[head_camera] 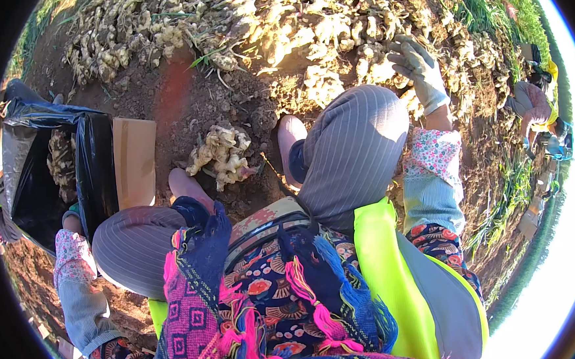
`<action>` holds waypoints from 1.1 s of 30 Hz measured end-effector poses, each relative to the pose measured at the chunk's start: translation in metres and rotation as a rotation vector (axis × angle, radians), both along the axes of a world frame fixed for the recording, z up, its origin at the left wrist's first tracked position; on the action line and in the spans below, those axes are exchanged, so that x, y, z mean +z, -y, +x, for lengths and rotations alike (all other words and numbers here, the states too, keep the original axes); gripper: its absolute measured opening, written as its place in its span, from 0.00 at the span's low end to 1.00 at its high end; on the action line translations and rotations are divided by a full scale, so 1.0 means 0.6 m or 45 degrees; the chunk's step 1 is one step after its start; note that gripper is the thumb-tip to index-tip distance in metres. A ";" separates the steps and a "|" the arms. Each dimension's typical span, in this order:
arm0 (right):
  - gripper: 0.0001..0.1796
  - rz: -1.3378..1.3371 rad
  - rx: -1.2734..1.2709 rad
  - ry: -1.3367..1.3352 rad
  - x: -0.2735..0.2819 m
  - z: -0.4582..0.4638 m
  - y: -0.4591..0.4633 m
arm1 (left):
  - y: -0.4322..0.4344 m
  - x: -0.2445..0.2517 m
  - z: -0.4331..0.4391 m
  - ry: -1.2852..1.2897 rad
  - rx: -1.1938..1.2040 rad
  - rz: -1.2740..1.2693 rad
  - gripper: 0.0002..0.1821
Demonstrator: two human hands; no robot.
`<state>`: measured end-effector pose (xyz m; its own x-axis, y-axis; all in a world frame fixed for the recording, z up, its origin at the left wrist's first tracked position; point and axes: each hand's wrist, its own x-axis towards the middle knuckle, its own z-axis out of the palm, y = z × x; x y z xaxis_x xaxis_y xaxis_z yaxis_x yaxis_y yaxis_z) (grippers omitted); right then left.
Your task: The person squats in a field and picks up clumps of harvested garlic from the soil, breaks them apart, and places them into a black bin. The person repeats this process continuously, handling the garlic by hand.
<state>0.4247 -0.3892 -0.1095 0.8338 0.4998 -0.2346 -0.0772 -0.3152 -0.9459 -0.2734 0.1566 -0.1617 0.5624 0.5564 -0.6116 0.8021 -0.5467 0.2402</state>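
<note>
My right hand (pixel 418 70), in a pale work glove, is over the ginger rhizomes (pixel 327 29) spread on the soil, its fingers apart and holding nothing. At the left, my left hand (pixel 72 217) reaches into a cardboard box (pixel 136 161) lined with a black plastic bag (pixel 91 157). Only its wrist and the green cuff of a glove show; the fingers are hidden behind the liner. Some ginger (pixel 63 166) lies inside the box. A separate clump of ginger (pixel 222 156) rests on the soil between my two pink shoes.
A crouching person (pixel 537 105) works at the far right, near another dark-lined box. Part of a person shows at the far left edge, beyond the box. Green grass (pixel 501 201) borders the soil on the right. Several boxes (pixel 529 221) stand farther off.
</note>
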 end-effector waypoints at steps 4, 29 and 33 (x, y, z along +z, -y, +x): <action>0.33 -0.496 -0.167 -0.016 -0.183 -0.036 0.093 | -0.004 0.011 0.007 0.035 0.113 0.044 0.16; 0.51 -1.388 0.687 0.948 -0.448 -0.073 -0.072 | 0.049 0.063 0.073 0.158 0.573 0.141 0.17; 0.48 -1.289 0.791 0.792 -0.401 -0.045 -0.051 | 0.045 0.056 0.071 0.201 0.554 0.144 0.17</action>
